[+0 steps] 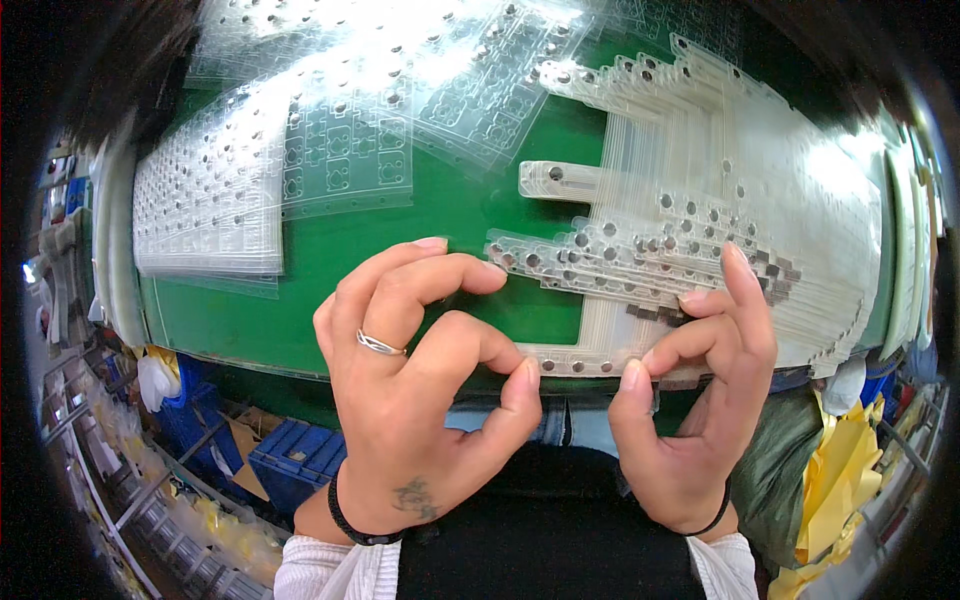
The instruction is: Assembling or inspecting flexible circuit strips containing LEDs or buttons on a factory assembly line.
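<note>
At the table's front edge, a narrow strip with dark round dots shows between my hands. It looks like the near arm of a thin, clear plastic sheet with printed lines. My left hand, with a ring, pinches the strip's left end between thumb and index finger; its other fingers are curled above the green surface. Thumb and index finger of my right hand close on the strip farther right, other fingers raised. Just beyond, a fanned stack of similar clear sheets has stepped arms, dark dots and small dark tabs.
The green tabletop carries a neat pile of clear sheets at left and loose, glossy cut-out sheets farther back. Below the table are blue crates at left, and a dark green bag and yellow sheeting at right.
</note>
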`<state>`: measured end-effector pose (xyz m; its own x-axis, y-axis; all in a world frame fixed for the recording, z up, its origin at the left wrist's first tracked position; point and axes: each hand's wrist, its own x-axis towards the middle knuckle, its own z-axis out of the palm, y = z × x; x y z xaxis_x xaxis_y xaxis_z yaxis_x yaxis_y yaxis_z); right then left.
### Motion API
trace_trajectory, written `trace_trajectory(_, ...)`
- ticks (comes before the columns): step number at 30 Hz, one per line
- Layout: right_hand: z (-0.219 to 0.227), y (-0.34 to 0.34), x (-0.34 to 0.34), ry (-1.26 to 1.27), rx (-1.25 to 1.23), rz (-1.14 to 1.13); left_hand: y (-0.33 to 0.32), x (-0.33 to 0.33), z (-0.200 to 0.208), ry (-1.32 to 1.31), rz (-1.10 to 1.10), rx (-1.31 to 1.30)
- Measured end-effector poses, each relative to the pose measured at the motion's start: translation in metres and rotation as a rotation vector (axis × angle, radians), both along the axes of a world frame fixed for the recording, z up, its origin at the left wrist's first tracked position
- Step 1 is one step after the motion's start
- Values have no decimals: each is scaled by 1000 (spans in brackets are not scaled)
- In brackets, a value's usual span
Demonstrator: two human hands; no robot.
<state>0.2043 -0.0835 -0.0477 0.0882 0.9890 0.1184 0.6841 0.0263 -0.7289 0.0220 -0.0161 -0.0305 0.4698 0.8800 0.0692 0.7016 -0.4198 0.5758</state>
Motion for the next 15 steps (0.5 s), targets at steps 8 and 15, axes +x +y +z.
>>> trace_trajectory(8, 6, -1, -6, 0, -87, -53, -1, 1, 5, 32, 7, 25)
trace_trajectory(15, -2, -9, 5, 117, 4, -49, 7, -11, 5, -3, -16, 13)
